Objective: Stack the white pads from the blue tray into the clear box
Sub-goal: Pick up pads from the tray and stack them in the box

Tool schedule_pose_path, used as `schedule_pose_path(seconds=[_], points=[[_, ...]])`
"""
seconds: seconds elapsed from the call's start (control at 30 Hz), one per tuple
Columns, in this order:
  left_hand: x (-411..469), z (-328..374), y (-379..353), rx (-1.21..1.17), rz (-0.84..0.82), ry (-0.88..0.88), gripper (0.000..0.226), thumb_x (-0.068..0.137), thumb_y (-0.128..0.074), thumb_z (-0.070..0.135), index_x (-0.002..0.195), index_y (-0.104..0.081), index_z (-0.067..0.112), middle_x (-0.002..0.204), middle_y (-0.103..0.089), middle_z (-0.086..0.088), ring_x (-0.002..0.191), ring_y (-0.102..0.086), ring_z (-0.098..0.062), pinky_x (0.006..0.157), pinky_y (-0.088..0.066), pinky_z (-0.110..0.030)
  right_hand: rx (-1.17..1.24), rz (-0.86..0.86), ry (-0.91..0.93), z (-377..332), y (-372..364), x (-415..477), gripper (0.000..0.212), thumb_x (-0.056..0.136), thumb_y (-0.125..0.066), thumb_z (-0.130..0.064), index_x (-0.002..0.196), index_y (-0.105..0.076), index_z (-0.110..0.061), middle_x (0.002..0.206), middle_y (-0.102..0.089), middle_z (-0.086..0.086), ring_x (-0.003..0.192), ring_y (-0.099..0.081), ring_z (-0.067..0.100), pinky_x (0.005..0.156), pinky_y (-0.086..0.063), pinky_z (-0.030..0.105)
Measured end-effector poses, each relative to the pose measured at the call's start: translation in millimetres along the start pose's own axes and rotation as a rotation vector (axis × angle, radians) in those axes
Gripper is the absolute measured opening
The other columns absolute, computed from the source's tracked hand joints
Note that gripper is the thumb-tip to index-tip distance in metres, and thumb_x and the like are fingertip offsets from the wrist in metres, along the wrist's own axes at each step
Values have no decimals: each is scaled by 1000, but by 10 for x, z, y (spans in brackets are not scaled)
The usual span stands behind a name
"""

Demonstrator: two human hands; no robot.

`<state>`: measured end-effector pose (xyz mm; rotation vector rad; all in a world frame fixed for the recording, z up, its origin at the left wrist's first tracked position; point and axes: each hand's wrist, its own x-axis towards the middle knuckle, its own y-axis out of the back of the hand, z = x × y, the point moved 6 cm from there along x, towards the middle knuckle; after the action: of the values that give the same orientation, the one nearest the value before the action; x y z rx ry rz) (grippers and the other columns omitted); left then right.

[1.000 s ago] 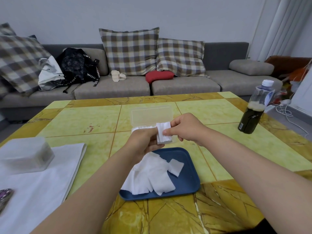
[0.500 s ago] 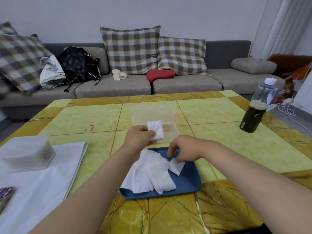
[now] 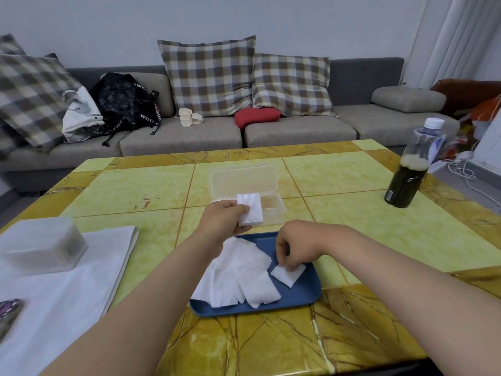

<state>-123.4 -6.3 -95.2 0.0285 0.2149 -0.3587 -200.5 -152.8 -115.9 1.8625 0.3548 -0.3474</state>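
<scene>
A blue tray lies on the table close to me, with several loose white pads heaped on its left half. Behind it stands the clear box, its lid tipped open toward the sofa. My left hand holds a small stack of white pads upright just in front of the box. My right hand is down over the tray's right side, fingertips pinching a single white pad that still touches the tray.
A dark bottle with a white cap stands at the table's right. On the left lie a white cloth and a frosted container. A sofa with checked cushions and bags runs behind the table.
My right hand has left the stack, dropped to the tray and pinched a single pad. My left hand keeps the stack and has shifted slightly toward the box.
</scene>
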Motion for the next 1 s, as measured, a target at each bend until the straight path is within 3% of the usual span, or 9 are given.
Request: schedule_pose_path(seconds=[0.1, 0.3, 0.37, 0.43, 0.5, 0.6, 0.67, 0.8, 1.0], points=[[0, 3, -7, -3, -10, 4, 8, 93, -65, 8, 86, -66, 10, 111, -69, -15, 96, -72, -29, 76, -63, -31, -8, -32, 23, -32, -32, -15, 32, 73, -85, -24, 101, -70, -31, 95, -63, -12, 88, -64, 13, 73, -55, 27], [1, -10, -33, -5, -49, 16, 3, 94, -65, 11, 95, -68, 9, 111, -71, -16, 96, -72, -27, 76, -63, -30, -8, -28, 5, -49, 10, -56, 11, 78, -79, -19, 80, -73, -28, 81, -67, -13, 75, -61, 5, 61, -48, 19], [19, -17, -20, -13, -33, 16, 5, 94, -65, 11, 96, -68, 8, 112, -71, -16, 98, -72, -28, 75, -63, -30, 124, 52, 28, -31, 149, -99, 14, 81, -77, -15, 83, -72, -27, 83, -68, -10, 76, -62, 7, 63, -48, 20], [44, -32, 11, -30, 6, 17, 5, 93, -66, 10, 95, -69, 7, 113, -70, -17, 101, -71, -30, 76, -63, -31, 342, 193, 55, 0, 338, -147, 23, 84, -76, -12, 102, -70, -25, 89, -68, -3, 74, -62, 10, 64, -50, 21], [67, -54, 44, -61, 41, 25, 8, 92, -67, 9, 97, -70, 6, 115, -70, -17, 103, -71, -30, 79, -62, -31, 655, 333, 64, 44, 512, -192, 30, 86, -75, -5, 114, -69, -17, 86, -66, 2, 63, -59, 10, 55, -46, 20], [76, -82, 48, -122, 33, 53, 18, 90, -69, 11, 107, -71, 4, 114, -71, -17, 104, -71, -30, 81, -61, -32, 1002, 468, 57, 49, 657, -225, 15, 87, -74, -3, 100, -71, -9, 81, -71, 4, 58, -63, 13, 45, -35, 20], [61, -82, 24, -160, 3, 69, 20, 90, -71, 11, 108, -71, 2, 113, -73, -19, 102, -72, -31, 80, -62, -32, 1107, 494, 20, 3, 674, -221, 14, 85, -78, -10, 97, -72, -9, 81, -74, 3, 55, -66, 15, 40, -30, 20], [8, -43, -49, -247, -89, 90, 21, 90, -71, 10, 109, -72, 1, 109, -75, -17, 96, -75, -27, 78, -62, -31, 1059, 544, -71, -107, 672, -192, 24, 79, -85, -19, 98, -75, -10, 81, -74, 2, 42, -54, 11, 36, -27, 20], [-30, 36, -96, -301, -171, 81, 25, 99, -57, 13, 117, -66, -2, 111, -74, -20, 96, -75, -27, 73, -62, -29, 865, 632, -123, -164, 717, -152, 25, 75, -88, -25, 91, -76, -10, 73, -71, 0, 42, -49, 12, 35, -31, 18]])
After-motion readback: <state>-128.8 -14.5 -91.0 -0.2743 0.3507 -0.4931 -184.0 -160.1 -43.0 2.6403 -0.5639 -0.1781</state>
